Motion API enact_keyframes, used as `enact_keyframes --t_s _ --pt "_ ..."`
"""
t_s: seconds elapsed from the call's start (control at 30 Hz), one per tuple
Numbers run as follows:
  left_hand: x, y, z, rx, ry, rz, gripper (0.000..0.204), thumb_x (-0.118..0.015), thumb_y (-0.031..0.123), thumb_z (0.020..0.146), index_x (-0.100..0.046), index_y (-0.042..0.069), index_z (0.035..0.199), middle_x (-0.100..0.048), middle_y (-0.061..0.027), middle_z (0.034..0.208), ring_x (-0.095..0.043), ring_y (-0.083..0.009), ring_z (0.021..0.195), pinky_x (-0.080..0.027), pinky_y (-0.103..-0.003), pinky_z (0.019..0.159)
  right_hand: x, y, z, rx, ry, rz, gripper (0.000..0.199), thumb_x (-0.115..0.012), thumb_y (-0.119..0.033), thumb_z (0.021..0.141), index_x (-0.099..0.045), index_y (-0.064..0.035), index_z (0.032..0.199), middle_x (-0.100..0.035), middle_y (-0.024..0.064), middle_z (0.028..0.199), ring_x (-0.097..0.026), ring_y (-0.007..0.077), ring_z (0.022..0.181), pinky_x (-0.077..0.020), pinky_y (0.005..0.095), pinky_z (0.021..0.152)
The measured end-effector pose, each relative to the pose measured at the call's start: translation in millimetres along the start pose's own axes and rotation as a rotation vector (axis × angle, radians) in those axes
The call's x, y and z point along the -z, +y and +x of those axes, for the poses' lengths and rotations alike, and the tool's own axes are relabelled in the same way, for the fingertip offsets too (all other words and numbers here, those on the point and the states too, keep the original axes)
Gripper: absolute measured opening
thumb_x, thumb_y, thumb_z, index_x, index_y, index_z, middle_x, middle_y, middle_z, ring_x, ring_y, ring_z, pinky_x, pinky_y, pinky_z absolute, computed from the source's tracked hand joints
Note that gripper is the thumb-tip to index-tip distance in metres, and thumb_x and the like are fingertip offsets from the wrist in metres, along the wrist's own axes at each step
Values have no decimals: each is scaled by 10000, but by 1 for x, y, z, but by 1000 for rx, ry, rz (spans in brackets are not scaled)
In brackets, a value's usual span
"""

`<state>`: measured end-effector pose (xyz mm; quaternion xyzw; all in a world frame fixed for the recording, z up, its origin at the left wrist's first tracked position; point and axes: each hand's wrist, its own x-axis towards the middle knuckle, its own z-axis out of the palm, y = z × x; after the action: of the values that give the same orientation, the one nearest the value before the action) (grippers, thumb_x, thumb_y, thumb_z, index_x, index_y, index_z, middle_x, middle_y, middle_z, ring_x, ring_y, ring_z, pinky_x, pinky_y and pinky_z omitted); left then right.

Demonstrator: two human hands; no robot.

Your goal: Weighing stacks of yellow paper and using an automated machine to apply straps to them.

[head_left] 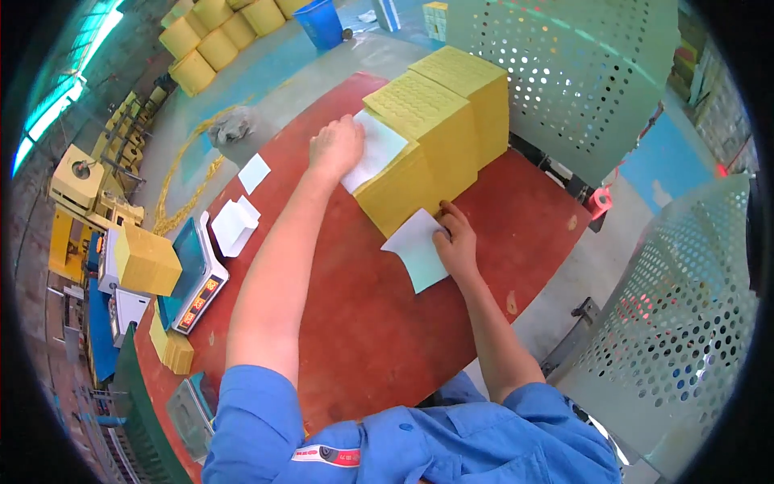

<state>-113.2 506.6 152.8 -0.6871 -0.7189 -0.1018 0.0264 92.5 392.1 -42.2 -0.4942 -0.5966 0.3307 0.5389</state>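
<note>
Yellow embossed paper sheets stand in a tall block-like stack [423,173] on the red table. At the stack's left end, my left hand [336,149] is closed with curled fingers at the edge of a white sheet [383,147], which lies against the top and end of the stack. Its fingertips are partly hidden. My right hand [457,240] pinches a second white sheet [421,254] between thumb and fingers at the stack's near lower corner. That sheet bends slightly and hangs just above or on the table.
On the red table [363,339], left, stand a digital scale [197,274] bearing a yellow paper block [147,260], a folded white paper [235,226] and a small yellow stack [173,351]. Perforated green metal panels [564,73] flank the right side. Yellow rolls [210,36] and a blue bin [321,24] stand behind.
</note>
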Motion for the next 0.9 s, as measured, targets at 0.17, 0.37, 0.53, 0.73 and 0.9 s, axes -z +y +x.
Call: enact_keyframes --t_s 0.17,0.37,0.53,0.73,0.9 --pt "-14 -9 -8 -61 20 -46 393 -410 307 956 -583 23 1166 -616 -212 1180 -575 -391 1119 -436 -548 941 -3 -1 -4 29 -8 -102 180 -599 -70 723 -620 8 883 -569 198 1287 -552 363 1166 -473 409 944" --pt "-7 -5 -66 -121 25 -98 386 -409 314 963 -584 33 1162 -617 -209 1162 -570 -396 1104 -445 -534 924 22 -31 -61 55 -55 -186 203 -589 -100 711 -616 13 878 -599 194 1197 -580 376 1081 -477 438 915" --pt "26 14 -191 -406 -11 -242 360 -450 243 981 -540 7 1238 -597 -199 1182 -553 -369 1085 -430 -456 912 77 -69 -191 15 -140 -77 207 -544 -89 747 -621 10 911 -631 188 1089 -621 349 986 -495 391 848" --pt "75 20 -333 -612 -47 -352 406 -499 173 936 -501 -33 1285 -588 -200 1187 -543 -351 1085 -396 -443 935 76 24 -366 -572 120 775 285 -548 -88 816 -584 -18 1090 -641 92 1025 -636 231 848 -497 317 808" --pt "83 21 -383 -843 24 -269 467 -541 172 916 -470 -33 1330 -563 -215 1259 -502 -356 1202 -363 -434 1027 59 -88 -364 -829 19 1337 408 -554 -121 858 -529 -5 1248 -639 112 1163 -609 218 1045 -481 361 916"
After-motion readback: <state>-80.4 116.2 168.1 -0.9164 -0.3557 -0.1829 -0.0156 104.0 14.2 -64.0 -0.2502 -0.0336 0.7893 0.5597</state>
